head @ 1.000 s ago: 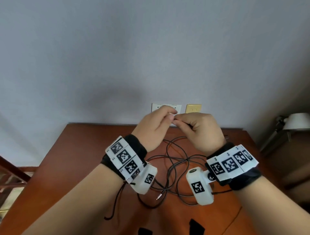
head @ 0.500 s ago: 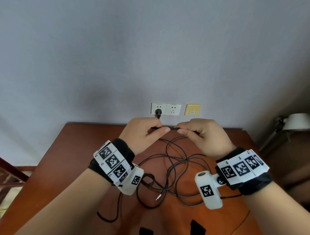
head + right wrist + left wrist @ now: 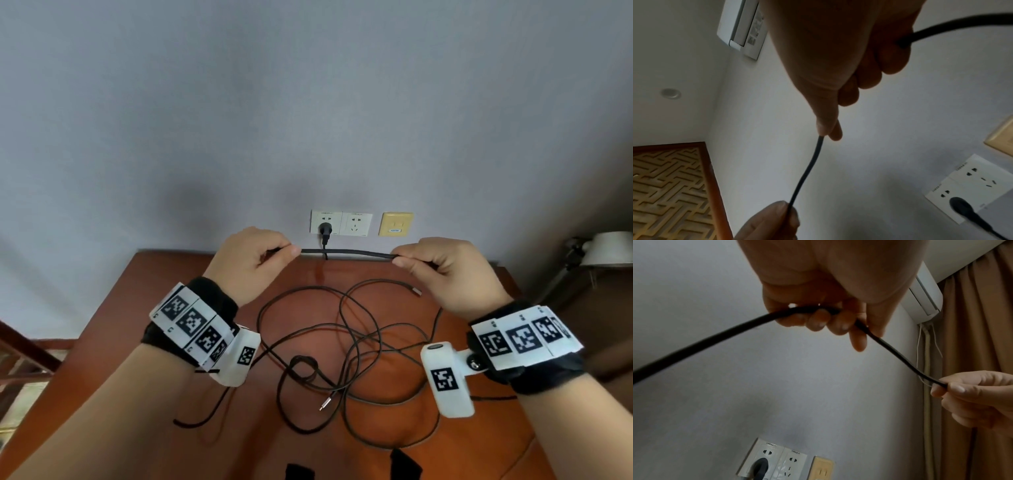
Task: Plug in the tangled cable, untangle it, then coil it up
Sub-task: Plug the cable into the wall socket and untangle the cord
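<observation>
A thin black cable point(image 3: 346, 253) stretches level between my two hands, just above the table's far edge. My left hand point(image 3: 255, 262) pinches its left end between thumb and fingers point(image 3: 822, 319). My right hand point(image 3: 442, 263) pinches it further right, at thumb and forefinger point(image 3: 827, 128). The cable's black plug point(image 3: 324, 229) sits in the left white wall socket point(image 3: 326, 222). The rest of the cable point(image 3: 342, 346) lies in tangled loops on the table below my wrists, with a small metal connector point(image 3: 326, 404) among them.
The brown wooden table point(image 3: 164, 329) butts against the grey wall. A second white socket point(image 3: 357, 224) and a yellow wall plate point(image 3: 396, 224) sit right of the plug. A white lamp point(image 3: 606, 248) stands off the table's right side. An air conditioner point(image 3: 925, 288) hangs high up.
My hands have drawn apart, left going left and right going right, and a straight length of cable now spans between them. The plug in the socket, hidden earlier, has come into view.
</observation>
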Demonstrator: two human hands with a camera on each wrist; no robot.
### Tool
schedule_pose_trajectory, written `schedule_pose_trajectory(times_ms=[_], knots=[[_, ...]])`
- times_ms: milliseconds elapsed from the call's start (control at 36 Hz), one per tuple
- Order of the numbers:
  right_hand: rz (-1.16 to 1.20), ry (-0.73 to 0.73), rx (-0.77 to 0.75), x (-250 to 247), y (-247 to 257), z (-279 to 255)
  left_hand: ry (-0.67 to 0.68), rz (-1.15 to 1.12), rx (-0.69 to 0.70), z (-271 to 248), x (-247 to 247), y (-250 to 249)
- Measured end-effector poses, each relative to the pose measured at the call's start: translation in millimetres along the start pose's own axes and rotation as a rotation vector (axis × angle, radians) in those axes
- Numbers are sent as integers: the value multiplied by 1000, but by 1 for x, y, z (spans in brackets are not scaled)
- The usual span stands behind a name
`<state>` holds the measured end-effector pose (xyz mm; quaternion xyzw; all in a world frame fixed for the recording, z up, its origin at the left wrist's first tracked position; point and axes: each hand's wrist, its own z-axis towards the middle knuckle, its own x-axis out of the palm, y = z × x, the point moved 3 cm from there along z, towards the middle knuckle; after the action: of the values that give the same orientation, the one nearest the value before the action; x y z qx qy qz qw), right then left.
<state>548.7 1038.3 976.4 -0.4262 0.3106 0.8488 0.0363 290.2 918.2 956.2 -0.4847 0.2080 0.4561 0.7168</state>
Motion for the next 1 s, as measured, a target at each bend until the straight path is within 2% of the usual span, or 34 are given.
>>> schedule_pose_trajectory(times_ms=[111, 222, 306, 389, 472, 556, 639, 722, 833, 1000], knots=[[18, -70, -45, 2, 11, 1, -40, -24, -76, 3, 5, 1], [-9, -78, -60, 12, 20, 1, -75, -92, -100, 7, 10, -22], [-18, -75, -70, 20, 27, 3, -53, -64, -11, 11, 14, -53], [-13, -69, -96, 27, 35, 4, 31, -35, 121, 14, 27, -79], [4, -68, -105, 30, 39, 5, 94, -81, 152, 14, 41, -89], [33, -69, -54, 26, 39, 3, 115, -99, 146, 13, 46, -90], [81, -91, 22, 15, 34, 1, 147, 1, 230, 10, 46, -93], [152, -129, 73, 7, 28, -4, 152, 45, 248, 8, 41, -88], [181, -121, 87, 1, 24, -11, 144, 122, 289, 3, 35, -81], [215, -132, 125, -5, 13, -16, 78, 116, 271, 1, 26, -62]])
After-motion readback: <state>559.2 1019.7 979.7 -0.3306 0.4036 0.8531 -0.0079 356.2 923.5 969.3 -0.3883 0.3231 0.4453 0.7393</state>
